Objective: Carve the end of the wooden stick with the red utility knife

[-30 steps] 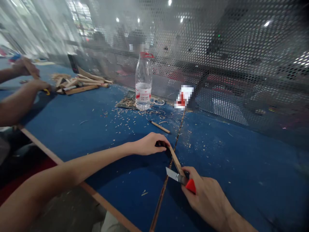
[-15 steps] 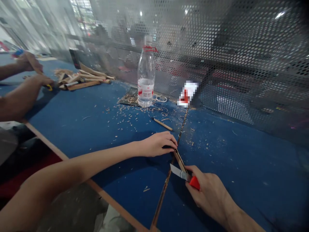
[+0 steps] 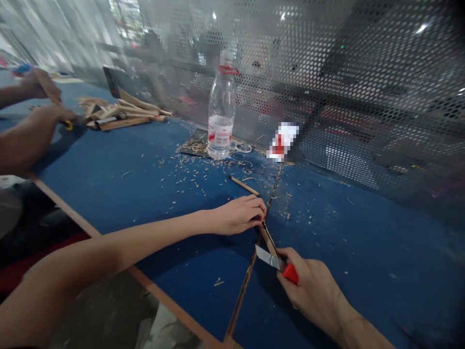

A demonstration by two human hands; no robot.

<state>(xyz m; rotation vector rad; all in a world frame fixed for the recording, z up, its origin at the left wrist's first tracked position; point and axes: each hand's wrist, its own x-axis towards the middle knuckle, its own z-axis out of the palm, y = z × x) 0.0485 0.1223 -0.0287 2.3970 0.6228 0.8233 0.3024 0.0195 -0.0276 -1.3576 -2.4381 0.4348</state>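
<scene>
My left hand (image 3: 245,214) pinches the far end of a thin wooden strip (image 3: 269,241) with a dark edge. The strip slants down toward my right hand (image 3: 316,291), which is closed round a utility knife (image 3: 289,272) with a red handle. The knife's wide blade (image 3: 267,255) is out and points left, beside the near end of the strip. My right fingertips hide that near end, so whether they also grip it is unclear. Behind my left hand, a slim wooden stick (image 3: 243,185) with a dark tip lies on the blue table (image 3: 119,198).
A clear bottle (image 3: 220,126), partly filled, stands among wood shavings (image 3: 192,179). Against the perforated metal screen (image 3: 348,97) leans a blurred bright phone-like panel (image 3: 283,141). At left are a pile of wood strips (image 3: 125,115) and another person's hands (image 3: 47,104). A seam crosses the table.
My left fingers have curled in a little more on the strip's far end. The knife and right hand have barely moved; the whole view has shifted slightly.
</scene>
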